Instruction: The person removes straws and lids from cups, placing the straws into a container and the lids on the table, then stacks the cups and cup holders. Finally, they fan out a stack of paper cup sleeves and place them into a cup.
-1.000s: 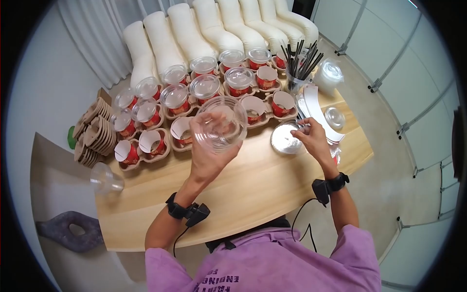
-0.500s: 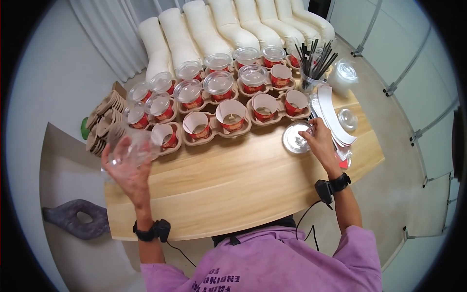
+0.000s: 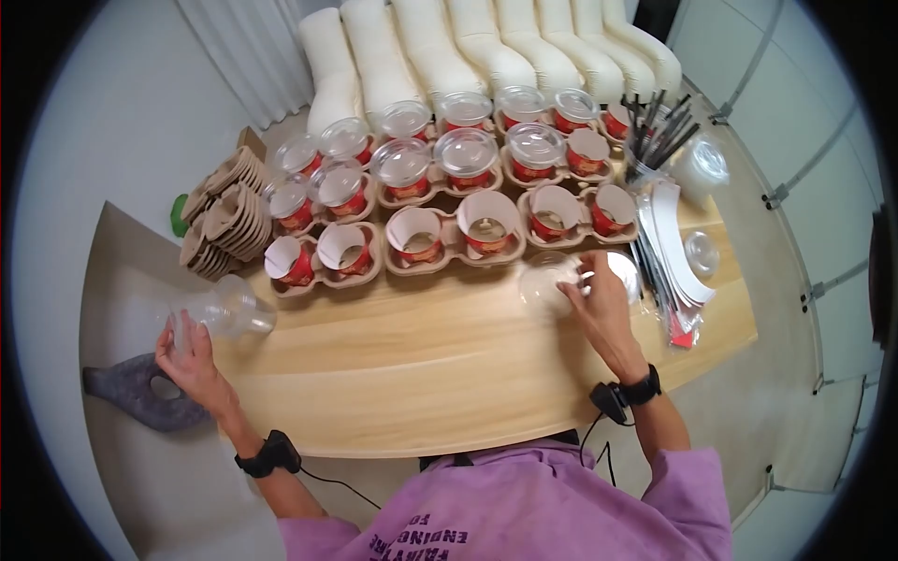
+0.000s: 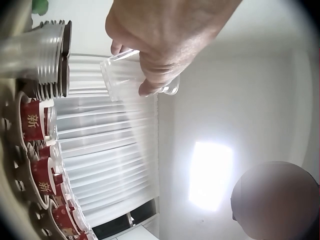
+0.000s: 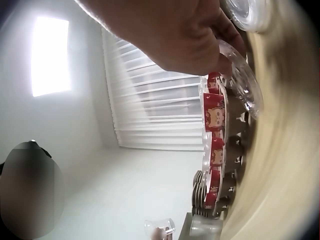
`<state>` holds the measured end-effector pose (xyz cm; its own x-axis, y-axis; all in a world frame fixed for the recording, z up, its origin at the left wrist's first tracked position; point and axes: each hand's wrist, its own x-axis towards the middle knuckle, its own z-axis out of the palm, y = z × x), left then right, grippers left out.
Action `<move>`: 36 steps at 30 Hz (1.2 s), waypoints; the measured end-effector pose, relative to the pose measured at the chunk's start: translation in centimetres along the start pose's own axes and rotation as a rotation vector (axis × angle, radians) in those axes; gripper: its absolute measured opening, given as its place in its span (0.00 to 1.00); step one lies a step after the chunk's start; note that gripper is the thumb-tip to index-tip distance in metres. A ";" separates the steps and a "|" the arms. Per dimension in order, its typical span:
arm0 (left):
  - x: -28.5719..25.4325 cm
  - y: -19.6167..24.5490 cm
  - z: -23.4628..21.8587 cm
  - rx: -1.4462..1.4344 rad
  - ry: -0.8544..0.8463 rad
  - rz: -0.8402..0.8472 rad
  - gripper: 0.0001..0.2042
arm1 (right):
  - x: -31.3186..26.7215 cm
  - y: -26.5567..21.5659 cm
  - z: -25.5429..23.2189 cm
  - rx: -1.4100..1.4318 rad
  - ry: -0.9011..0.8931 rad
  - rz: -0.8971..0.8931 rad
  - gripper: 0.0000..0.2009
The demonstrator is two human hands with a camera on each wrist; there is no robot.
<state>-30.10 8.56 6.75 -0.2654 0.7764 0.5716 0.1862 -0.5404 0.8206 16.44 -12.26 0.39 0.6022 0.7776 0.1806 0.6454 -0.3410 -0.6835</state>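
1. Our left hand [image 3: 190,360] holds a clear cup [image 3: 221,311] off the table's [image 3: 440,365] left end; the cup lies on its side, long axis running from our fingers toward the table
2. Fingers and thumb curl round the cup's [image 4: 131,78] end in the left wrist view; a nested cup stack [image 4: 37,55] sits just beyond
3. Our right hand [image 3: 599,304] pinches a clear lid [image 3: 545,278] at its right rim, so the lid lies left of those fingers, near the trays [image 3: 458,245]
4. The right hand is much nearer the red cups [image 3: 486,238]
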 end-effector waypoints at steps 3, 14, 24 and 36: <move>0.4 -1.2 -1.3 -0.010 0.026 -0.031 0.26 | -1.8 -0.2 -0.9 -0.170 0.080 -0.036 0.21; 1.4 -2.8 0.5 0.067 -0.058 0.028 0.30 | -0.1 -3.8 -3.9 0.187 -0.134 0.031 0.14; 0.5 -6.6 -1.2 0.229 -0.243 -0.247 0.34 | 12.8 -4.5 -5.1 0.300 -0.036 -0.170 0.16; -2.8 10.9 17.0 0.071 -1.216 -0.092 0.20 | 22.1 -4.0 -0.5 -0.370 -0.143 -0.286 0.32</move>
<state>-11.28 6.01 14.06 0.7706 0.6284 0.1060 0.2749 -0.4778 0.8343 27.40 5.98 7.48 0.3223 0.9235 0.2081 0.9150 -0.2476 -0.3184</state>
